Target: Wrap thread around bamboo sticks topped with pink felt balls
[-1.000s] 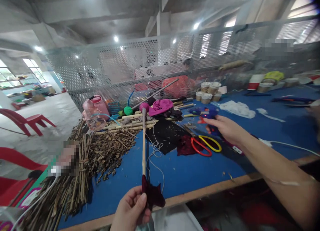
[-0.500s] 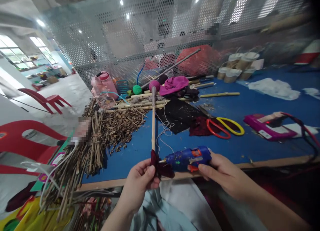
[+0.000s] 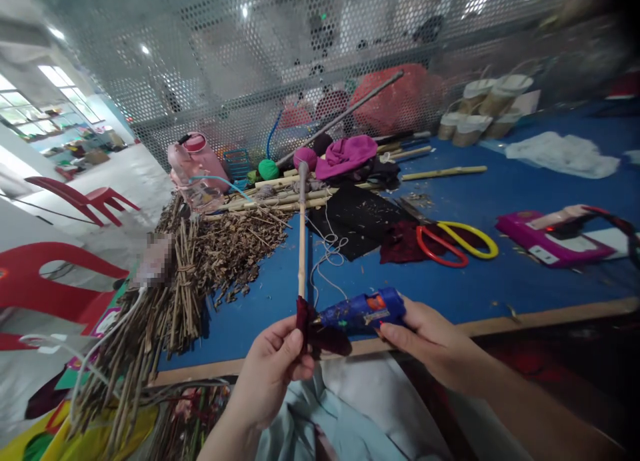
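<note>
My left hand [image 3: 277, 358] pinches a piece of dark red cloth [image 3: 330, 340] around the near end of a pale bamboo stick [image 3: 302, 254]. The stick points away from me over the table, and its far end is wrapped in something greyish. In my right hand [image 3: 425, 334] is a blue hot glue gun [image 3: 363, 311], gripped by its handle with fingers near the orange trigger. Its nozzle points left and meets or nearly meets the cloth beside the stick; contact cannot be made out. Thin grey string [image 3: 330, 248] lies loose just beyond.
Scissors [image 3: 453, 244] with red and yellow handles lie on dark cloth. A purple power strip [image 3: 555, 238] is at the right. Bundled twigs [image 3: 187, 281] and dry scraps [image 3: 245, 248] cover the left side. Pink jugs [image 3: 197, 171] stand before a perforated metal screen [image 3: 240, 68].
The glue gun has shifted slightly left, its nozzle closer in against the dark red cloth. The cloth is folded more upright along the stick. The whole view has turned a little.
</note>
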The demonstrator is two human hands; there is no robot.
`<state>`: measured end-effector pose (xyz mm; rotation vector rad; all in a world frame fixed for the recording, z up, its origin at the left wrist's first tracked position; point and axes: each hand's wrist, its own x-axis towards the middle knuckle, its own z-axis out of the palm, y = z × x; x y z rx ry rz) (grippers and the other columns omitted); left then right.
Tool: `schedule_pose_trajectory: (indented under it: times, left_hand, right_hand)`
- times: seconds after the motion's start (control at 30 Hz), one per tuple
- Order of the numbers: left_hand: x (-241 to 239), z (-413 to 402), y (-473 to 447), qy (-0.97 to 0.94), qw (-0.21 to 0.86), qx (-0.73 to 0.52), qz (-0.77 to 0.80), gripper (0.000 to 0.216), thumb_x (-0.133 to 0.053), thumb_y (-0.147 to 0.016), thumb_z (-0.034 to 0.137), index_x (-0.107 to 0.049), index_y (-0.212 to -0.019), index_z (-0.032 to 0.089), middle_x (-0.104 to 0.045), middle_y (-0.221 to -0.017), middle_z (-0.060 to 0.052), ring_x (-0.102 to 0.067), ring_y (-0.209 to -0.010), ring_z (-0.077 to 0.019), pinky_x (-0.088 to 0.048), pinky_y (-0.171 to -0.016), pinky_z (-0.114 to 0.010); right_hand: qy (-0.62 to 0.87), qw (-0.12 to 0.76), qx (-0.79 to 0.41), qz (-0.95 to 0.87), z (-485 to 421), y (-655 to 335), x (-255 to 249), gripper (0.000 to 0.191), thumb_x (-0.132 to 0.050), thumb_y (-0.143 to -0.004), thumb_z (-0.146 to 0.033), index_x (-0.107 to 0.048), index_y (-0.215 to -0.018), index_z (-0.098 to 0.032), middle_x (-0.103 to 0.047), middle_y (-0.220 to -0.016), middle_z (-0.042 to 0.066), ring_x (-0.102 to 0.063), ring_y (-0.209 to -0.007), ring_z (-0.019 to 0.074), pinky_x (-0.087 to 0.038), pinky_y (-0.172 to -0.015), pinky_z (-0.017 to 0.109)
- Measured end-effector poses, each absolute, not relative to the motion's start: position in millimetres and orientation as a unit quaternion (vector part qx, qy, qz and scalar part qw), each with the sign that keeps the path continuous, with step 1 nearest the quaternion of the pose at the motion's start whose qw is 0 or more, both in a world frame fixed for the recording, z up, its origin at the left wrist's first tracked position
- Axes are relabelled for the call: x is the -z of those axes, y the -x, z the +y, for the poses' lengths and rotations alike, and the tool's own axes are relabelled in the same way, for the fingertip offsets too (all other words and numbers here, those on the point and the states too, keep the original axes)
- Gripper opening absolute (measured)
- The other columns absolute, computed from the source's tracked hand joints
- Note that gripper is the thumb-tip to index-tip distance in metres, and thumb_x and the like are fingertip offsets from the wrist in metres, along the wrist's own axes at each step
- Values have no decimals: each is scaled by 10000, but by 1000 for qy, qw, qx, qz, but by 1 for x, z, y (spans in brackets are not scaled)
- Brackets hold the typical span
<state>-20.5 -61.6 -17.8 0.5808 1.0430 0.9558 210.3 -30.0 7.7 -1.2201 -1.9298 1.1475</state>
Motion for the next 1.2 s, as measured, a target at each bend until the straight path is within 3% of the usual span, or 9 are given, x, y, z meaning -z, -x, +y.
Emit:
schedule_pose_trajectory:
  times: [0.23,0.37,0.6,0.8,0.93,1.03,1.13,1.2]
  left_hand:
    - [17,-60,21,-250,725,-433,474,385,-691,-681,326,-634,-1004,124,-572,-624,-10,-527,-484,-53,-446,-463,-139]
    - [16,-60,21,-251,724,-431,476,387,-694,-677,323,-637,-1002,121,-567,-604,-7,-517,-468,-49,-428,-441,-127]
    - [17,-60,21,-251,721,-436,476,380,-699,-671,317,-643,-991,119,-571,-619,-11,-526,-478,-53,-431,-442,-128]
    - [16,-60,22,-248,725,-435,473,386,-699,-673,317,-640,-999,118,-565,-613,-7,-534,-480,-52,-440,-448,-126]
    - [16,-60,22,-252,726,-431,473,380,-692,-681,319,-637,-998,114,-563,-616,-8,-526,-481,-48,-438,-451,-124]
    - [17,-60,21,-256,727,-430,471,389,-697,-674,328,-634,-997,121,-560,-619,-4,-512,-477,-45,-432,-449,-128]
    - [18,-59,20,-248,724,-426,483,426,-726,-633,342,-632,-990,128,-562,-610,0,-498,-464,-44,-427,-443,-135]
    - [20,-59,20,-238,721,-425,492,460,-747,-600,357,-631,-984,132,-565,-593,1,-499,-452,-48,-427,-439,-141]
  right_hand:
    - [460,281,-414,-734,-30,-216,-5,308,-410,-857,-342,-576,-1072,-196,-636,-898,61,-578,-863,222,-455,-750,312]
    - [439,283,-410,-748,-34,-216,-5,299,-422,-853,-340,-588,-1066,-211,-641,-933,70,-582,-846,223,-457,-751,318]
    - [456,283,-397,-744,-31,-213,-3,288,-437,-844,-318,-594,-1058,-205,-648,-812,49,-582,-742,201,-467,-662,292]
    - [443,285,-393,-754,-33,-211,0,296,-444,-833,-336,-607,-1048,-213,-656,-907,65,-597,-818,222,-475,-723,316]
    - [488,321,-369,-723,-35,-220,7,314,-424,-834,-378,-607,-1023,-207,-647,-809,72,-600,-806,249,-483,-722,355]
    - [547,387,-285,-685,-23,-246,5,297,-474,-792,-393,-591,-1012,-230,-636,-869,85,-593,-848,283,-477,-744,387]
    - [597,487,-109,-627,12,-290,-17,446,-515,-752,-294,-447,-1190,-243,-565,-1112,97,-566,-939,270,-439,-800,360]
    - [661,467,3,-588,46,-326,-44,458,-481,-765,-219,-420,-1218,-189,-591,-1049,118,-561,-935,254,-409,-792,335]
